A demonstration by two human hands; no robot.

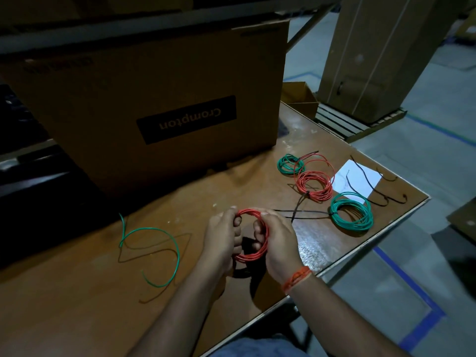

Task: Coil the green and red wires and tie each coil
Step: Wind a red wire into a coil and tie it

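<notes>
A warehouse or factory floor. Large cardboard cartons (154, 99) stand about, one on a pallet (358, 124). Blue tape lines (409, 287) mark the concrete floor.

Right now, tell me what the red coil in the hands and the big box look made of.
Red coil: likely plastic-insulated wire; smooth, slightly glossy, keeps springy loops. Big box: brown matte corrugated cardboard, judging by its creased edges and printed label.

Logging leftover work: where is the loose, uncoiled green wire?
In the head view, the loose green wire lies on the brown table, left of both hands, in front of the cardboard box.
</notes>
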